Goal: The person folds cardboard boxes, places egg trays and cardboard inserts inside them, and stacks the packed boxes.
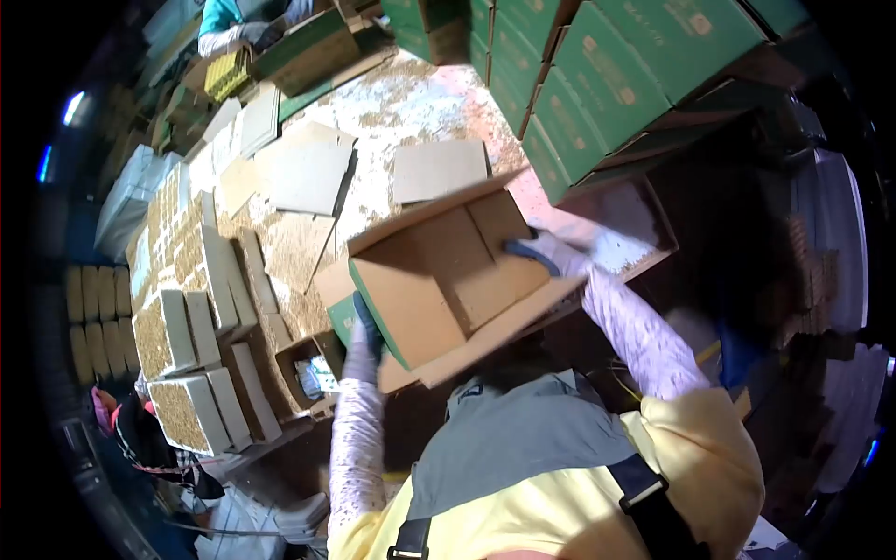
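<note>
An open cardboard box point(478, 259), brown inside and green outside, is tilted in front of my body with its flaps spread. My gloved left hand point(365, 329) presses against the green outer face at the box's left end, its fingers partly hidden. At the other end my gloved right hand point(553, 254) grips the end wall, with dark fingertips reaching over to the inside. No contents show inside the box.
Flat cardboard sheets point(306, 168) lie on the debris-covered table point(392, 98). Green boxes point(607, 79) are stacked at the back right. Grey-sided blocks point(191, 411) stand on the left, near a small open box point(308, 373). Another person's gloved hand point(261, 35) is at the far left.
</note>
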Motion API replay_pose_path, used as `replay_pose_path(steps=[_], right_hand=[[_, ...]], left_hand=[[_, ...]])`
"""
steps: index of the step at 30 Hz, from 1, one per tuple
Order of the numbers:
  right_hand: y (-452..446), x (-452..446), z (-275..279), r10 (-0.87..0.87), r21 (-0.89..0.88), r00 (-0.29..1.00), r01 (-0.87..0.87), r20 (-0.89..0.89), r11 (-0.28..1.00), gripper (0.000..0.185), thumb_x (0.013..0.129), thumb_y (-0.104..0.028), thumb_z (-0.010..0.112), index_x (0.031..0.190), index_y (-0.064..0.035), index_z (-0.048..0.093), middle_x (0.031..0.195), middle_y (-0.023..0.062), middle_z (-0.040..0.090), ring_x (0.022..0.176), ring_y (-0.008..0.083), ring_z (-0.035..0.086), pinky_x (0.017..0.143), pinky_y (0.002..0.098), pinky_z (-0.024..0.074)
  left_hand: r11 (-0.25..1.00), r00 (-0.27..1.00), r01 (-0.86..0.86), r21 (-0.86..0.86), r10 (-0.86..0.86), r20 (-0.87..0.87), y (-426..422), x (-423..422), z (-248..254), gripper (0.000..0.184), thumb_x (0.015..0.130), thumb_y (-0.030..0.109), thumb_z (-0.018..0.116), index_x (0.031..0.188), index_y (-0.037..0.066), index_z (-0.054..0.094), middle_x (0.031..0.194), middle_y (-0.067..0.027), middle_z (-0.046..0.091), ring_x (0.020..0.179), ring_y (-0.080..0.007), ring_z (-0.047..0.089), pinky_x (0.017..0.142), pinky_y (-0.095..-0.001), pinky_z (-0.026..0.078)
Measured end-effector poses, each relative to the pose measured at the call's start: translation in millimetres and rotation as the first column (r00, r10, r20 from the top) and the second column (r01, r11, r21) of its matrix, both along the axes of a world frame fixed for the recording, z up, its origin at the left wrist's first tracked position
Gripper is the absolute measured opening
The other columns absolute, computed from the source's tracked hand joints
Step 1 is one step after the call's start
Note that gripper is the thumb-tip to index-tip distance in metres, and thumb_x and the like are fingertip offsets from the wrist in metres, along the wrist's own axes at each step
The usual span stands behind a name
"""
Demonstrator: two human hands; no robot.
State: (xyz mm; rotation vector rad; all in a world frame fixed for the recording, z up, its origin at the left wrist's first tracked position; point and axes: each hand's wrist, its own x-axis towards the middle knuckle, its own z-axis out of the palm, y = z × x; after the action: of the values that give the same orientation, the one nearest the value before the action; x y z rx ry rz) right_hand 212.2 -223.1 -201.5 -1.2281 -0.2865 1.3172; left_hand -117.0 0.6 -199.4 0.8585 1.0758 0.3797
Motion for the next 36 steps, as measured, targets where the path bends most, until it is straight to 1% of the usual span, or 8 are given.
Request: replay_pose_path(steps=[8,10,13,17,20,22,28,36], right_hand=[[-165,98,41,-0.188,-0.299,0.957,0.249,0.220,0.921,0.046,0.079,-0.028,0.078,0.114,-0.0015,0.062,0.097,0.0061,0.067,0.082,0.0142,0.065,0.075,0.0281,0.0539],[-180,131,45,-0.209,-0.238,0.940,0.275,0.271,0.931,0.040,0.082,-0.026,0.076,0.111,-0.0016,0.063,0.099,0.0053,0.068,0.081,0.0136,0.066,0.074,0.0261,0.0531],[-315,288,-140,-0.406,-0.072,0.913,0.403,-0.042,0.912,0.042,0.099,-0.033,0.047,0.128,-0.0034,0.055,0.119,0.0115,0.061,0.102,0.0209,0.060,0.091,0.0323,0.0487],[-350,258,-118,-0.966,0.059,0.238,0.968,0.097,0.244,0.051,0.095,-0.051,0.044,0.124,-0.0126,0.059,0.105,0.0034,0.064,0.094,0.0255,0.060,0.090,0.0363,0.0466],[-428,287,-160,-0.566,0.325,0.773,0.478,0.286,0.816,0.049,0.100,-0.046,0.036,0.125,-0.0086,0.056,0.114,0.0120,0.063,0.099,0.0230,0.060,0.089,0.0362,0.0469],[-300,174,-6,-0.941,0.161,0.229,0.948,0.248,0.273,0.043,0.100,-0.035,0.042,0.127,-0.0042,0.055,0.108,0.0120,0.065,0.094,0.0236,0.060,0.088,0.0366,0.0482],[-43,-76,146,0.100,-0.165,-0.177,-0.403,0.979,0.900,0.030,0.083,-0.020,0.064,0.110,-0.0082,0.064,0.118,0.0151,0.060,0.114,0.0336,0.054,0.097,0.0465,0.0419],[-54,-28,-33,0.214,-0.184,-0.095,0.254,0.972,0.950,0.029,0.094,-0.023,0.051,0.112,-0.0009,0.057,0.112,0.0229,0.059,0.100,0.0387,0.059,0.088,0.0436,0.0475]], left_hand=[[0.883,0.987,0.155,-0.444,-0.123,0.100,-144,132,-36,0.066,0.092,0.057,0.053,0.135,0.008,0.048,0.128,-0.0115,0.056,0.116,-0.0249,0.053,0.101,-0.0405,0.042],[0.739,0.819,0.574,0.353,-0.517,-0.249,-142,133,-98,0.067,0.090,0.051,0.058,0.137,0.004,0.045,0.129,-0.0157,0.054,0.122,-0.0266,0.049,0.104,-0.0389,0.038],[0.203,0.460,0.886,0.416,-0.284,-0.841,-106,61,-40,0.098,0.067,0.054,0.077,0.144,0.007,0.037,0.149,-0.0255,0.029,0.140,-0.0372,0.028,0.113,-0.0481,0.024],[0.003,-0.006,1.000,-0.006,-0.096,-0.995,-79,-56,-28,0.110,0.059,0.041,0.083,0.149,0.015,0.026,0.149,-0.0249,0.026,0.135,-0.0448,0.029,0.111,-0.0543,0.023],[-0.152,0.072,0.984,0.087,-0.097,-0.993,-71,-84,-52,0.099,0.064,0.029,0.081,0.146,0.010,0.028,0.145,-0.0237,0.033,0.128,-0.0434,0.040,0.106,-0.0467,0.037],[-0.213,0.079,0.968,0.130,-0.232,-0.969,-62,-98,-32,0.075,0.079,0.028,0.069,0.141,0.005,0.034,0.137,-0.0261,0.041,0.125,-0.0414,0.044,0.102,-0.0431,0.041],[-0.303,0.272,0.908,0.291,-0.104,-0.957,-32,-99,32,0.056,0.079,0.015,0.061,0.130,0.003,0.044,0.126,-0.0202,0.051,0.112,-0.0356,0.056,0.088,-0.0414,0.050],[-0.367,0.280,0.889,0.274,-0.037,-0.959,-25,-101,26,0.041,0.084,0.019,0.060,0.122,0.006,0.051,0.112,-0.0136,0.059,0.097,-0.0270,0.063,0.077,-0.0383,0.054]])
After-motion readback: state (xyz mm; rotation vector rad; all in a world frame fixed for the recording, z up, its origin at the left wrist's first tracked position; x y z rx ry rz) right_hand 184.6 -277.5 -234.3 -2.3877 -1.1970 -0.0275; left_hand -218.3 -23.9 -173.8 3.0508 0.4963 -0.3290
